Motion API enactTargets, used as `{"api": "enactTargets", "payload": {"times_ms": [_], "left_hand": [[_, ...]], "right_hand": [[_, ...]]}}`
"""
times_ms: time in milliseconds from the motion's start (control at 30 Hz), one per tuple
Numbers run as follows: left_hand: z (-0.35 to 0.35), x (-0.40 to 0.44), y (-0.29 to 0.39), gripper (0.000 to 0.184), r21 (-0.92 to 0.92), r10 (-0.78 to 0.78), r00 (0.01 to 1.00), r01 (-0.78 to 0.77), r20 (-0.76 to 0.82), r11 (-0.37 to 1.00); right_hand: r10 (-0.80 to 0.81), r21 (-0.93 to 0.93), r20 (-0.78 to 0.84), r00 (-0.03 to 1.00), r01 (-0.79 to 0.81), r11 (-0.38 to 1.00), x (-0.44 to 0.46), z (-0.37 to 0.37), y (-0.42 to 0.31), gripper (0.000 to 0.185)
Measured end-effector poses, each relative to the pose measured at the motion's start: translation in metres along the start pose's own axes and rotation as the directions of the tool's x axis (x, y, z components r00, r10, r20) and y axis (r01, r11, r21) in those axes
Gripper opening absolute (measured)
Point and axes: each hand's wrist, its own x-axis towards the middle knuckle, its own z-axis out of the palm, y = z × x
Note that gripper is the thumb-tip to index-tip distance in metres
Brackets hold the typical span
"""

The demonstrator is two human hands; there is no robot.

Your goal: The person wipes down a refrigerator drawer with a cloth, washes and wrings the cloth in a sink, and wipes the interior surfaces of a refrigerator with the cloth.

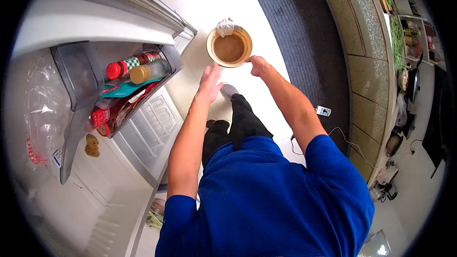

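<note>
Faces a round basin [209, 45] on the white floor [190, 0], filled partway with brown liquid [228, 50] and with a pale crumpled cloth [225, 26] over its far rim. Has both hands apart at the basin: the right hand [259, 66], fingers curled, at the near right rim, though cannot tell whether clamped on it; the left hand [208, 84] spread and ungripping, just beside the near left rim, contact unclear. Shows a grey shoe [230, 89] on the basin's near side. Shows, left of the basin, a fridge door [109, 185] with a red-capped jar [128, 65] and gold-capped jar [154, 70]; to the basin's right, a dark ribbed mat [295, 28], then, farther out, patterned cabinets [366, 57].
</note>
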Motion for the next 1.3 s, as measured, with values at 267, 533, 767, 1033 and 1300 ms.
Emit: {"api": "enactTargets", "payload": {"times_ms": [267, 533, 767, 1033, 1300], "left_hand": [[0.001, -0.033, -0.003, 0.127, 0.958, 0.653, 0.740, -0.277, 0.163, 0.075], [0.007, -0.044, -0.001, 0.129, 0.931, 0.642, 0.698, -0.358, 0.317, -0.070], [-0.028, -0.064, -0.026, 0.084, 0.965, 0.683, 0.717, -0.253, 0.136, 0.074], [-0.105, -0.131, -0.080, 0.131, 0.921, 0.406, 0.912, -0.110, -0.056, 0.374], [-0.233, -0.219, -0.230, 0.067, 0.666, 0.530, 0.757, -0.171, -0.383, 0.726]], "right_hand": [[-0.491, 0.034, 0.283, 0.824, 0.503, 0.864, -0.072, 0.002, 0.041, 0.040], [-0.435, -0.337, 0.766, 0.473, 0.872, 0.355, -0.173, 0.015, 0.045, 0.022], [-0.766, -0.133, 0.276, 0.581, 0.812, 0.568, -0.094, 0.010, 0.009, 0.021], [-0.184, -0.656, 0.427, 0.885, 0.443, 0.611, 0.011, -0.029, 0.043, 0.118], [-0.006, -0.910, 0.368, 0.930, 0.361, 0.204, -0.020, 0.033, 0.118, 0.061]]}}
